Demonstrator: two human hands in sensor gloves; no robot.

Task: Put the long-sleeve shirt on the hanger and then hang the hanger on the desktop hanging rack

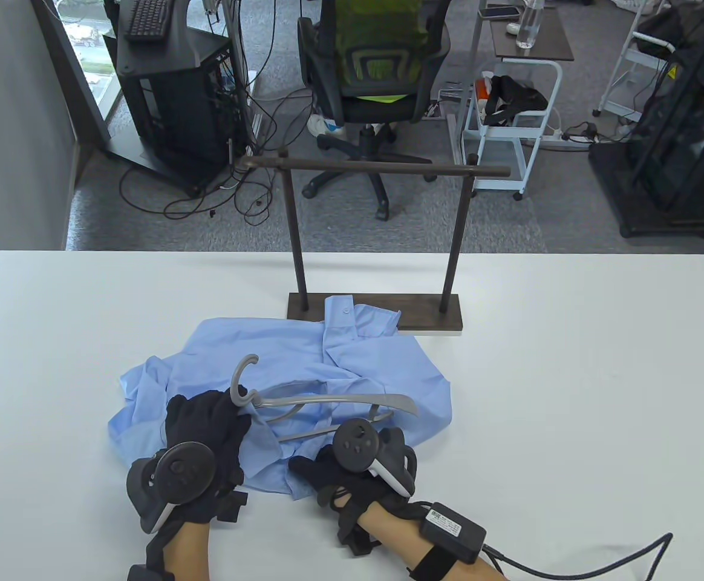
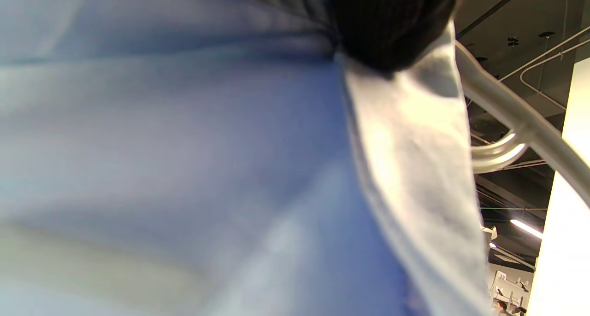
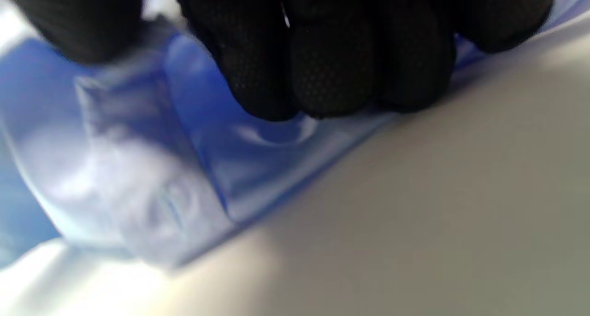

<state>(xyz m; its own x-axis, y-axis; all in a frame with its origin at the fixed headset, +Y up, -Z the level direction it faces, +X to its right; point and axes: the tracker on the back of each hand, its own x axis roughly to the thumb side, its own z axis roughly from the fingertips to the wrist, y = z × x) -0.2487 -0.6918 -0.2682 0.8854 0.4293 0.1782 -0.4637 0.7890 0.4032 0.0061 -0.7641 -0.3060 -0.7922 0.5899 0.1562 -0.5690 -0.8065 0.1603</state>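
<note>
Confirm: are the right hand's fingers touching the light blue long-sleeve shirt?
Touching. The right wrist view shows the right hand's black-gloved fingers curled onto a fold of the light blue long-sleeve shirt, bunching it against the white table.

I see an office doubling as a test lab: beyond my white table point(image 1: 570, 363) stand a mesh office chair point(image 1: 376, 72) on grey carpet, a black computer tower point(image 1: 170, 109) with a keyboard point(image 1: 146, 18) on top, tangled cables point(image 1: 231, 193) and white rolling carts point(image 1: 515, 121).
</note>
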